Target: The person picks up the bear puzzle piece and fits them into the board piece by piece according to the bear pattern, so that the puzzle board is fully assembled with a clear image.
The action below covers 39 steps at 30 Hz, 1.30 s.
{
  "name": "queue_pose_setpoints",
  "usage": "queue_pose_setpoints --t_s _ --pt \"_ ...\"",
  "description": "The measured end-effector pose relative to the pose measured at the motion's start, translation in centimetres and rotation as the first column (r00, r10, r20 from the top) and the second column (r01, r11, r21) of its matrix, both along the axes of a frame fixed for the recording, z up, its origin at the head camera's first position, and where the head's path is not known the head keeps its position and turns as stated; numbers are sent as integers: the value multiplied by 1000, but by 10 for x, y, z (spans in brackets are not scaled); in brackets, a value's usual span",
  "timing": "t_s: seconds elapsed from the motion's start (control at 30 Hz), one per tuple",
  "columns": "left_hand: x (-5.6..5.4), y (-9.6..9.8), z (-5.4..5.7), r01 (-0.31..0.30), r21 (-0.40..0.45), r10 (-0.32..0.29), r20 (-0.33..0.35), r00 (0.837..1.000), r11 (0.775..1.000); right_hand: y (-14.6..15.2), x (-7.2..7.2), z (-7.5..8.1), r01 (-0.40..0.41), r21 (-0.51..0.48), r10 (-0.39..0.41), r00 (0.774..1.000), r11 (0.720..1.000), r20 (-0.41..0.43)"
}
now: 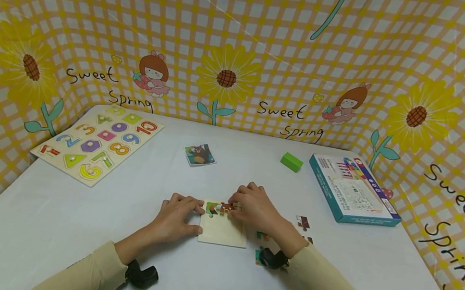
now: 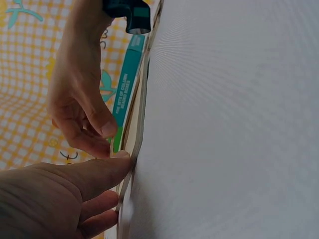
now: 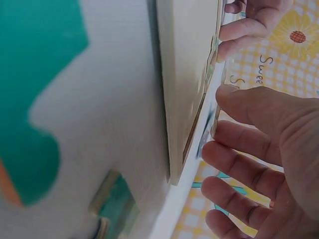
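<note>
A square wooden puzzle board (image 1: 223,233) lies flat in front of me. Fitted along its far edge are a green piece (image 1: 211,207) and a brown bear-face piece (image 1: 225,207). My left hand (image 1: 177,218) rests at the board's left edge, thumb near the front and fingertips towards the far corner. Over the far right corner, my right hand (image 1: 257,208) pinches a jigsaw piece (image 3: 216,117) between thumb and index finger. That piece shows nearly edge-on in the right wrist view; its picture is hidden. The other right fingers are loosely bent.
Loose jigsaw pieces lie right of the board, including a brown one (image 1: 303,222) and a teal one (image 1: 259,257), partly under the right forearm. Farther off are a number board (image 1: 97,145), a bear picture card (image 1: 201,154), a green block (image 1: 291,162) and a boxed set (image 1: 353,191).
</note>
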<state>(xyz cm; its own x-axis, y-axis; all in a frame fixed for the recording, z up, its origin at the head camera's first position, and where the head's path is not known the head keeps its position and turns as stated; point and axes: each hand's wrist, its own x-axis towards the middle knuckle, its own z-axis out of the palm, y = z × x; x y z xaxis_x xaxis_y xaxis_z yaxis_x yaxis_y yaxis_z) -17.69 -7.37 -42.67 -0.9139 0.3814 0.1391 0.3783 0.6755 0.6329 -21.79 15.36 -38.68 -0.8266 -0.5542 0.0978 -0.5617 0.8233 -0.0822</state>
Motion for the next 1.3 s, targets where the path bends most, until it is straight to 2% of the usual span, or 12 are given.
queue_pose_setpoints --t_s 0.43,0.97,1.3 --pt "1 2 0 -21 -19 21 -9 1000 1000 -3 -2 -2 -19 20 19 1000 1000 22" --pt "2 2 1 -21 -16 20 -29 999 1000 -4 -2 -3 -26 17 25 999 1000 47" --pt "0 3 3 -28 -10 28 -13 1000 1000 -4 -1 -3 -35 21 34 999 999 26"
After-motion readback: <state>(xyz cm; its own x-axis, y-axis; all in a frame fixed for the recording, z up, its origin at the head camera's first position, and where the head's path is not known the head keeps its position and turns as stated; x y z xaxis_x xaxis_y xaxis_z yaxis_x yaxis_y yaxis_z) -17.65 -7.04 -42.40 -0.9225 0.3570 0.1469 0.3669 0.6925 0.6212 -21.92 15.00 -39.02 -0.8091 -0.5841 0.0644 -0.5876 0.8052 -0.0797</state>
